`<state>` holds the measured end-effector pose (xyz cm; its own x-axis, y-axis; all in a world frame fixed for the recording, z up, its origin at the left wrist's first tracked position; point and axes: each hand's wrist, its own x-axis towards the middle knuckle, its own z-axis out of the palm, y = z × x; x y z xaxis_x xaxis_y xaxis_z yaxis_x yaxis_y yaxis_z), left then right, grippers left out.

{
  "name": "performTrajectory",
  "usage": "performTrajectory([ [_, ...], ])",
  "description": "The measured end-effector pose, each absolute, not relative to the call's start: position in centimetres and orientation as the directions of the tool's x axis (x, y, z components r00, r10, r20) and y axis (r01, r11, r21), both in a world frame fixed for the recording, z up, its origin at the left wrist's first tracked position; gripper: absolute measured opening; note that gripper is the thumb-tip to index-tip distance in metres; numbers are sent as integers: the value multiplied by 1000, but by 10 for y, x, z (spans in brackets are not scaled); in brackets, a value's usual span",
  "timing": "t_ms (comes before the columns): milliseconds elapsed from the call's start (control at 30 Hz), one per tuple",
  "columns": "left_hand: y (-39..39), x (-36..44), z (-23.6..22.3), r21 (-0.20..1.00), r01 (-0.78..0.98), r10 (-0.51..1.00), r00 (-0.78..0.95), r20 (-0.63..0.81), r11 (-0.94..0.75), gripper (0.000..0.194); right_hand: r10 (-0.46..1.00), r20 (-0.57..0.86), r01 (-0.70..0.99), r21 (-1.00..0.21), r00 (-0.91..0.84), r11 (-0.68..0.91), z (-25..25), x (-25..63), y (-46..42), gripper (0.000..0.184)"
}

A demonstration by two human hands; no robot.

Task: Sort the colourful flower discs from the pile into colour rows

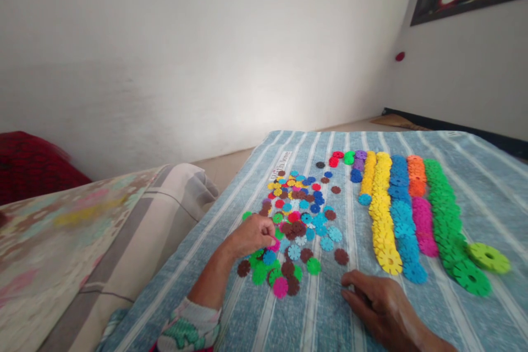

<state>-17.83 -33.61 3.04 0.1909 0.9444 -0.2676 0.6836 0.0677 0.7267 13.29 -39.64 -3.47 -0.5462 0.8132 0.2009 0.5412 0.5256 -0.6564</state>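
My left hand [253, 235] is over the near part of a loose spread of small notched plastic discs, thumb and forefinger pinched on a pink disc [273, 244]. Brown, green, light blue, yellow, red and dark blue discs lie around it, some overlapping; a blue disc [269, 257] is just below the fingers. My right hand [379, 302] rests low over the cloth, right of the spread. Its thumb and forefinger are a little apart, with nothing visible between them. A brown disc [341, 257] lies just beyond its fingertips.
On the right, overlapping discs form colour rows: yellow [381, 214], blue [399, 170], pink [422, 220], orange [416, 173] and green [443, 209]. A larger lime-green disc [490, 258] lies beside them. Striped blue cloth [322, 324] covers the surface. Patterned bedding [94, 231] is at left.
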Motion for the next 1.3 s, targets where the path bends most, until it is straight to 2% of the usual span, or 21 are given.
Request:
performTrajectory([
  [300, -338, -180, 34, 716, 693, 926, 210, -314, 86, 14, 808, 172, 543, -660, -563, 519, -30, 133, -396, 27],
  [567, -338, -178, 33, 597, 800, 945, 152, -290, 55, 20, 816, 155, 550, -667, -557, 502, -34, 134, -395, 26],
  [833, -341, -169, 39, 448, 894, 950, 158, -268, -23, 10, 813, 166, 539, -672, -559, 508, -32, 133, -396, 26],
  [1000, -342, -167, 40, 463, 886, 949, 129, -286, 19, 11, 820, 167, 548, -669, -547, 502, -33, 132, -395, 24],
  [1133, -341, -167, 46, 549, 836, 943, 180, -279, 3, 10, 826, 177, 556, -661, -535, 503, -28, 130, -393, 20],
  [1300, -330, -153, 58, 611, 791, 971, 170, -168, -33, 19, 843, 155, 601, -636, -515, 484, -22, 126, -387, 14],
])
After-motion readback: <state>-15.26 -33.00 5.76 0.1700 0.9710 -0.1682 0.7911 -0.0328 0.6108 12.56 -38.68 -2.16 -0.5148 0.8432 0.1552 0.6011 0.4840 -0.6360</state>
